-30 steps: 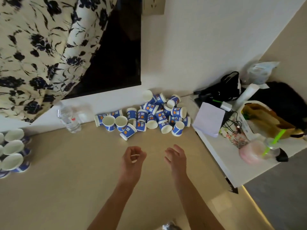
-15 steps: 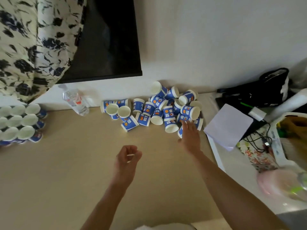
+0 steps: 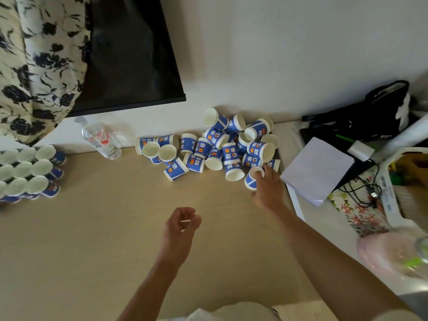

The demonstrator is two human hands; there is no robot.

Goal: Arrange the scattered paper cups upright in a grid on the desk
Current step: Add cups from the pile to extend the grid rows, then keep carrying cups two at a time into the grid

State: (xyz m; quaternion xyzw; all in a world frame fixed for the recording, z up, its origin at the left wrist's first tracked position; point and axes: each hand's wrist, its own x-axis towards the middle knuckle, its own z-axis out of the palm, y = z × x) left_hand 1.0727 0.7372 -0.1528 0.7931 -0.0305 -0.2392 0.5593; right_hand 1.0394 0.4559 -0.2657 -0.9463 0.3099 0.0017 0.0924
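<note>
A heap of blue-and-white paper cups [image 3: 215,147] lies scattered at the back of the beige desk [image 3: 92,239], most tipped on their sides. At the far left, several cups stand upright in a grid [image 3: 30,172]. My right hand [image 3: 268,188] reaches to the heap's right front corner and grips one upside-down cup [image 3: 252,178], fingers curled over its base. My left hand [image 3: 180,228] hovers over the middle of the desk with fingers loosely curled, holding nothing.
A clear water bottle [image 3: 102,140] stands at the back left near a dark screen [image 3: 129,54]. To the right sits a white side table [image 3: 298,205] crowded with a sheet of paper [image 3: 317,170], cables, a black bag [image 3: 370,117] and a basket.
My right hand reached forward from the middle of the desk to the heap and closed on a cup. The left hand stayed about where it was. My view shifted closer.
</note>
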